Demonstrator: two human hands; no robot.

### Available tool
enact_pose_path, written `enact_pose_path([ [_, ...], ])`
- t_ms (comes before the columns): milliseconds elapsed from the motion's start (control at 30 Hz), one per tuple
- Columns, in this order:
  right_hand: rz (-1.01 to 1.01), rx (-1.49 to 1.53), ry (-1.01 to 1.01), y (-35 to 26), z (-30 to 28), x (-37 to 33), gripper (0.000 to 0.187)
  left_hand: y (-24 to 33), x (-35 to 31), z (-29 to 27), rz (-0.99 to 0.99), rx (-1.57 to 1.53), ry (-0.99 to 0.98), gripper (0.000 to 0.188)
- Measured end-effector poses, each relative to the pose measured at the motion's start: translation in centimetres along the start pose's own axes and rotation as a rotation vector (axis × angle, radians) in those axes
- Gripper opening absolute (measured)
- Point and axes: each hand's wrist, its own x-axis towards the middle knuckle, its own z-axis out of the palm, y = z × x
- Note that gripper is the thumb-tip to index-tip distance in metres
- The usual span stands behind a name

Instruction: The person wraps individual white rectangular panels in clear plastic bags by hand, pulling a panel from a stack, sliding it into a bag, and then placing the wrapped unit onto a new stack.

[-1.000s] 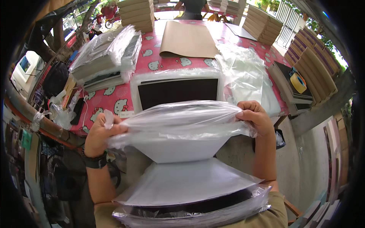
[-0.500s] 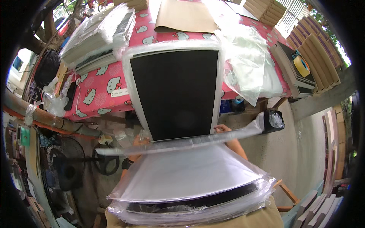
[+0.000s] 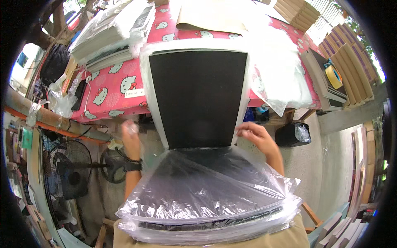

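A black rectangular board (image 3: 196, 99) with a pale plastic-wrapped border leans upright against the table edge. Across my lap lies a stack of flat pieces in clear plastic film (image 3: 202, 182), with dark layers showing through. Left of the board, my left hand (image 3: 131, 138) is raised and somewhat smeared, its fingers closed around a small crumpled bit of clear plastic (image 3: 132, 127). Beside the board's lower right edge is my right hand (image 3: 257, 134), fingers curled and their tips together; what they pinch, if anything, is too small to make out.
The table's pink patterned cloth (image 3: 111, 93) bears wrapped stacks (image 3: 103, 35), brown paper (image 3: 211, 18) and clear plastic bags (image 3: 281, 74). At right, a yellow tape roll (image 3: 333, 77) rests on boards. A fan (image 3: 74, 169) stands left; a black bin (image 3: 292, 134) stands right.
The pale sheet and film strip raised across the lap stack are no longer up; clear film now lies over the stack. My left hand moved left and up, my right hand slightly right.
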Motion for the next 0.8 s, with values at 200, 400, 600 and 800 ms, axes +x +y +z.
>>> enact_pose_path([
  [200,0.097,-0.017,-0.848,2.9,5.4,1.9,0.05,16.6,7.8,-0.6,-0.307,-1.384,-0.527,0.043],
  [400,-0.009,-0.597,-0.528,2.5,3.6,6.0,0.034,22.0,7.0,3.6,-0.308,-1.545,-0.84,0.063],
  [600,-0.392,-0.067,0.121,-9.7,5.8,9.4,0.014,22.0,5.7,6.5,-0.102,-1.111,-0.855,0.062],
  [800,-0.224,0.2,0.206,-8.1,6.0,9.5,0.008,21.3,6.2,6.1,-0.212,-0.935,-0.902,0.046],
])
